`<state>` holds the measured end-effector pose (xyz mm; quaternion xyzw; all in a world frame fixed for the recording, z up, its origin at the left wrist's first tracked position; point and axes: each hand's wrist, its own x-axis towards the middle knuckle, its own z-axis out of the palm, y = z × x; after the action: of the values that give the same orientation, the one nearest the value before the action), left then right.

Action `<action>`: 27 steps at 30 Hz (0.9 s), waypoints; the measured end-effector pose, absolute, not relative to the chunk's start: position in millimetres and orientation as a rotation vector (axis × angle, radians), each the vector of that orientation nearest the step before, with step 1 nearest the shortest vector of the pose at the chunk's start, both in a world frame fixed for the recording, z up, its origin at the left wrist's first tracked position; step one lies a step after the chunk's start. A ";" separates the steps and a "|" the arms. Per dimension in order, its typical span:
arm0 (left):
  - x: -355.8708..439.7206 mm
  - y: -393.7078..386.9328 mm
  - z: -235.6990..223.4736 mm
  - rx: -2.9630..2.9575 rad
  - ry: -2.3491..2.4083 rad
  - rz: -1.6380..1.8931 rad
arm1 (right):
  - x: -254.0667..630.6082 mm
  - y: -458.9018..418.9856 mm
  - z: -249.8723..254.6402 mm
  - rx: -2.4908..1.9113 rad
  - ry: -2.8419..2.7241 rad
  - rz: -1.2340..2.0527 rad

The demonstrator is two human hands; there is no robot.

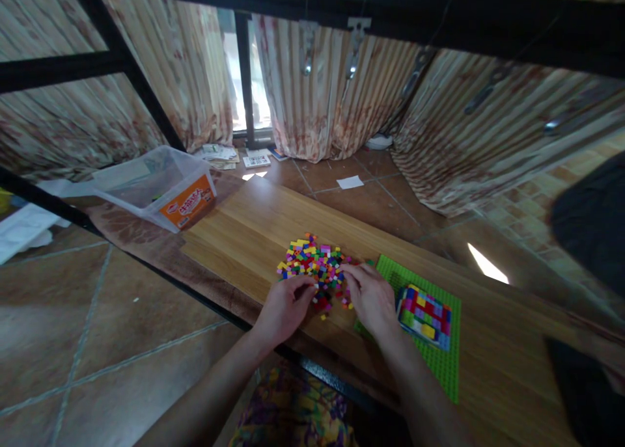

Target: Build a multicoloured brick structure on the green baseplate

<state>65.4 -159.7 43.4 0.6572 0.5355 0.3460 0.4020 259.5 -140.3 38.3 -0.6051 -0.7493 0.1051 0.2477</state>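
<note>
A loose pile of small multicoloured toy bricks lies on the wooden board. At its near left edge is my left hand, thumb and forefinger drawn together in a pinch; what sits between the tips is too small to make out. My right hand reaches over the pile's right side with its fingertips closed together among the bricks, and whatever they hold is hidden. Just right of that hand, a green studded baseplate carries a raised block of bricks in red, blue, yellow, green and purple.
A clear plastic bin with an orange label stands at the board's left end. The long wooden board has a dark frame edge on my side. Papers lie on the tiled floor by the curtains. A dark object is at right.
</note>
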 end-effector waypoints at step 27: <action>61.8 -136.7 35.5 2.166 1.644 0.762 | 255.6 -152.7 62.6 -1.652 -1.769 0.451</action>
<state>61.8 -136.7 35.5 0.7574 0.5749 0.2664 0.1579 255.6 -152.7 62.6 -0.6327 -0.6774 0.1727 0.3332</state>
